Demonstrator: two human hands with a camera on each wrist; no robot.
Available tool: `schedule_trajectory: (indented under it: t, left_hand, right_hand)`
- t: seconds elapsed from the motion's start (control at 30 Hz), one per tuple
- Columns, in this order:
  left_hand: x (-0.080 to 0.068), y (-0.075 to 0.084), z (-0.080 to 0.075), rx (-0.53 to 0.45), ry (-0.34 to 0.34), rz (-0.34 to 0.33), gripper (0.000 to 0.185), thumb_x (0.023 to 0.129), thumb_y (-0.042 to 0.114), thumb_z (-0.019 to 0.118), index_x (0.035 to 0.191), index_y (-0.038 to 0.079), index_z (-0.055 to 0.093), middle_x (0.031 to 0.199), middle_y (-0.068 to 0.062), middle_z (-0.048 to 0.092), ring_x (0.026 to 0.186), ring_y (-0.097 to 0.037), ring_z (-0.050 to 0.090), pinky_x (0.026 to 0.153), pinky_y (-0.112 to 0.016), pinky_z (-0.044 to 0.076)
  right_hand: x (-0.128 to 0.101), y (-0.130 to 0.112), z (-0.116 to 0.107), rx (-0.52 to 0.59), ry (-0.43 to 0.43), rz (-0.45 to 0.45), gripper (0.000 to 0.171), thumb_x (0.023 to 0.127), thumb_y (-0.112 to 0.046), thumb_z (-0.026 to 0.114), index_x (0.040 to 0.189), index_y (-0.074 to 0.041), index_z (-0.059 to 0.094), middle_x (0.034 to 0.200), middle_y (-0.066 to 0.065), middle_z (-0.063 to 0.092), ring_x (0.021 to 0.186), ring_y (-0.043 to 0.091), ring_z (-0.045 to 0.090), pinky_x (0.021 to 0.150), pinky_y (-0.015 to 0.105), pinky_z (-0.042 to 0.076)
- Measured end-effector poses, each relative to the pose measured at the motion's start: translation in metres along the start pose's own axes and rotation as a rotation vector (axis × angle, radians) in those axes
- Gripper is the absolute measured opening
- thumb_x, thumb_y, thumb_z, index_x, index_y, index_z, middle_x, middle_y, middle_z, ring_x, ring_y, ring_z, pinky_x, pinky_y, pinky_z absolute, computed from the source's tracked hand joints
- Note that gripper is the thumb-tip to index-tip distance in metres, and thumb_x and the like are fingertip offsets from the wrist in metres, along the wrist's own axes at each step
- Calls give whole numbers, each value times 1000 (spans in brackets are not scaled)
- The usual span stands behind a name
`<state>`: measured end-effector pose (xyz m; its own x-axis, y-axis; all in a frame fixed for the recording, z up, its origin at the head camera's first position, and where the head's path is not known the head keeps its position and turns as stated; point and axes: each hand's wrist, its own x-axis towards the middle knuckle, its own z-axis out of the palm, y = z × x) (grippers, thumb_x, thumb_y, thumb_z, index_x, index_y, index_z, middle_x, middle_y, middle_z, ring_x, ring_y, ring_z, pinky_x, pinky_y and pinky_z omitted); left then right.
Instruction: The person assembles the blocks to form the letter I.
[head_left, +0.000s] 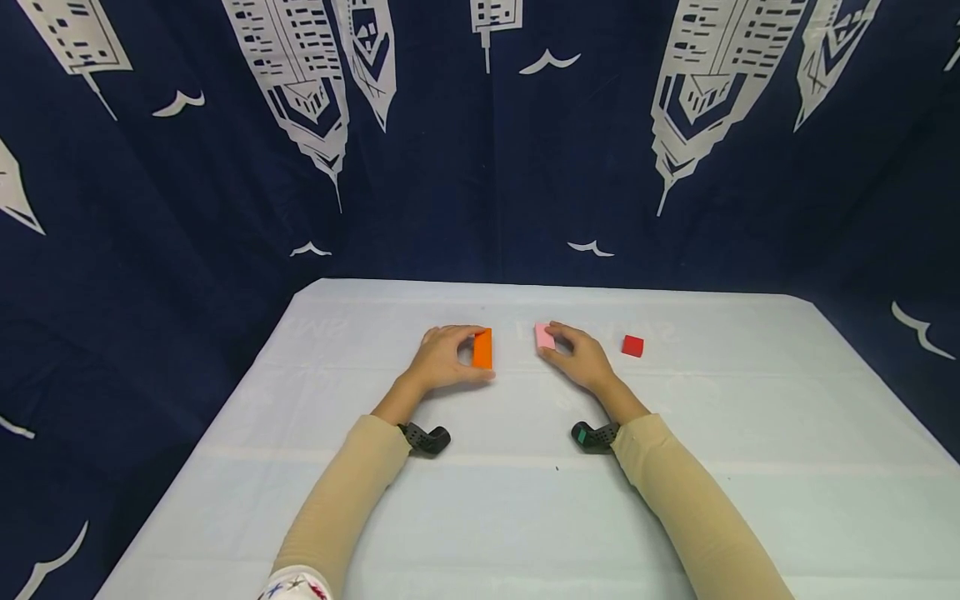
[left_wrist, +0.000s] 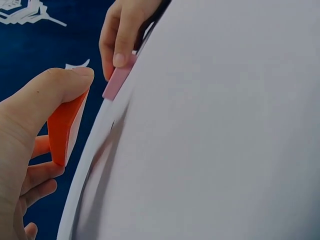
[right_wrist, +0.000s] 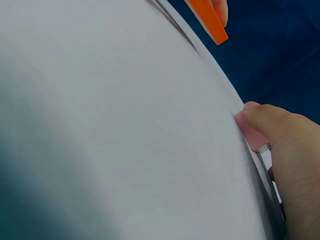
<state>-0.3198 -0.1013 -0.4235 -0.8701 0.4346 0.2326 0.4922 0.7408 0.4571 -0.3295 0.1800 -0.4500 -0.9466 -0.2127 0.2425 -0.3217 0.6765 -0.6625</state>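
— On the table (head_left: 525, 517), how many blocks do you count?

— Three, one of each colour: an orange block (head_left: 483, 348), a pink block (head_left: 543, 336) and a small red block (head_left: 632, 346). Two hands are in view as well, each with a beige sleeve (head_left: 341, 492) and a dark wrist mount (head_left: 427, 438).

— Where does the orange one sit in the grip?

— The left hand (head_left: 444, 360) has it pinched: the thumb lies along the near edge and the fingers curl over the far edge, so the block shows at the hand's right side. From the left wrist view it stands on edge between thumb and fingers.

— And the pink one?

— The right hand (head_left: 577, 357) pinches it at the fingertips, with the block at the hand's left end, on the cloth. The thumb presses its near side in the right wrist view. The orange and pink blocks are near each other but apart. The red block lies alone, just to the right of the right hand, untouched.

— The surface and the room?

— A pale, whitish cloth covers the table. Behind and to both sides hangs a dark blue curtain (head_left: 150, 250) printed with white towers and birds.
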Motion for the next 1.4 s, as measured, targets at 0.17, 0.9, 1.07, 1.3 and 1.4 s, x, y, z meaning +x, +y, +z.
schedule_trajectory:
  t: [0.17, 0.9, 1.07, 1.3, 1.4]
  left_hand:
    - [0, 6, 4, 14, -8, 15, 85, 68, 57, 80, 140, 19, 54, 140, 0, 54, 131, -23, 45, 113, -48, 20]
    - [1, 33, 18, 68, -25, 71, 83, 70, 63, 76, 138, 21, 55, 137, 3, 56, 128, -21, 48, 110, -47, 27]
    - [0, 40, 23, 72, -22, 79, 82, 70, 62, 77, 137, 21, 56, 136, 3, 57, 127, -20, 49, 110, -46, 28]
    - [-3, 49, 31, 68, -16, 76, 83, 71, 63, 76, 138, 20, 55, 136, 2, 57, 128, -20, 48, 110, -44, 28]
    - [-4, 52, 34, 64, 1, 81, 82, 71, 63, 76, 138, 19, 55, 135, 1, 58, 128, -20, 48, 110, -44, 29]
  right_hand:
    - [0, 0, 0, -7, 4, 8, 52, 91, -30, 69, 133, -1, 57, 145, 14, 49, 136, 32, 41, 112, 45, 29]
    - [1, 0, -1, 1, -2, 7, 51, 91, -30, 70, 133, -3, 58, 144, 14, 49, 135, 34, 42, 112, 48, 28]
    - [2, 0, -1, 1, 6, -3, 51, 91, -30, 70, 132, -3, 58, 144, 15, 49, 134, 34, 42, 112, 48, 29]
    - [1, 0, -1, 10, 6, -10, 50, 91, -29, 70, 132, -3, 58, 144, 15, 49, 134, 34, 42, 112, 49, 29]
    - [0, 1, -1, 15, 6, -11, 50, 91, -29, 70, 132, -3, 59, 143, 15, 50, 134, 35, 43, 111, 50, 29]
